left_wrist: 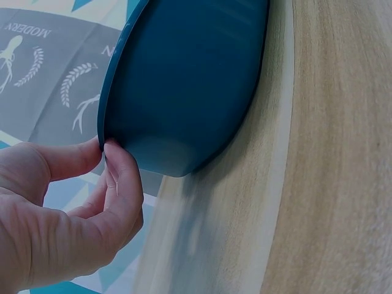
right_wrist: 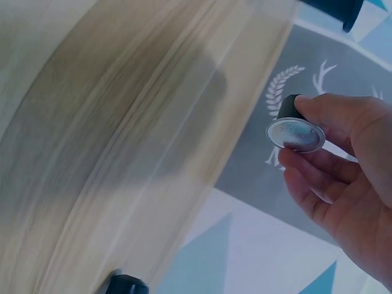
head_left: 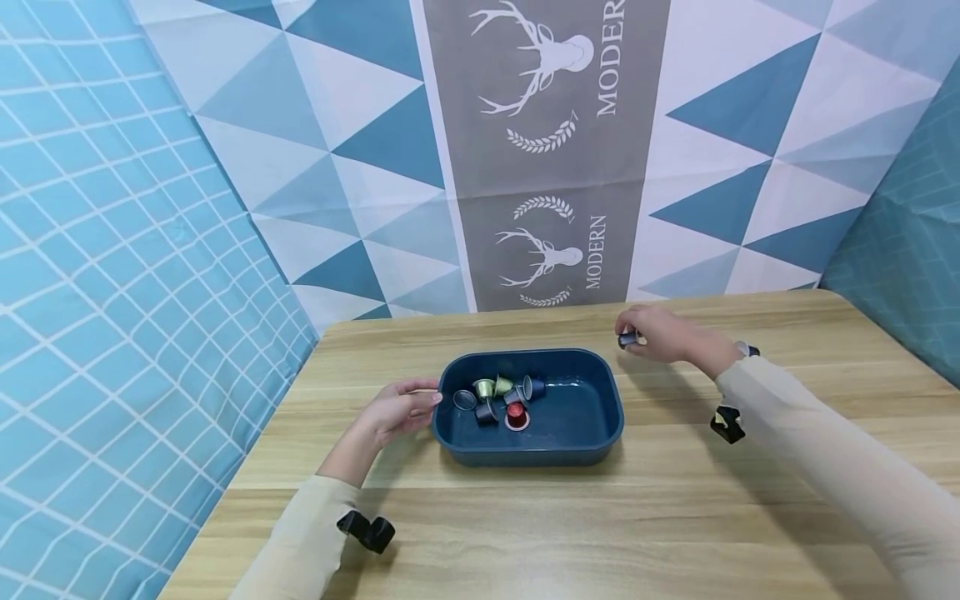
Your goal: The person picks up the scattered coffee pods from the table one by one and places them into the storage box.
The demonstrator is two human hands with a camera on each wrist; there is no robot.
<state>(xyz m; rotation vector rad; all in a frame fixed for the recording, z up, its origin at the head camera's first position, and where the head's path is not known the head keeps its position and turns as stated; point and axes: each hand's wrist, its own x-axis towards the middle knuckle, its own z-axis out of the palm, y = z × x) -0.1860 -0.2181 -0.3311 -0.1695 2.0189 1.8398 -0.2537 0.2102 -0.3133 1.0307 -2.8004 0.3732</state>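
Observation:
A dark blue rectangular tub (head_left: 528, 457) rests on the table, holding several coffee capsules: a red one (head_left: 516, 412), pale green ones, dark ones and a blue one (head_left: 534, 387), mostly toward its left half. My left hand (head_left: 401, 408) pinches the tub's left rim between thumb and fingers; the left wrist view shows the tub's outer wall (left_wrist: 184, 79) close up. Beyond the tub's right end, above the table, my right hand (head_left: 656, 332) holds a dark coffee capsule (right_wrist: 296, 135) between thumb and fingers. Its silvery foil lid faces the right wrist camera.
The wooden table (head_left: 480, 533) ends at a patterned cloth backdrop (head_left: 360, 167) at the back. A blue checked cloth (head_left: 112, 250) hangs on the left, a teal cloth (head_left: 900, 250) on the right. A small dark object (right_wrist: 127, 285) shows at the right wrist view's lower edge.

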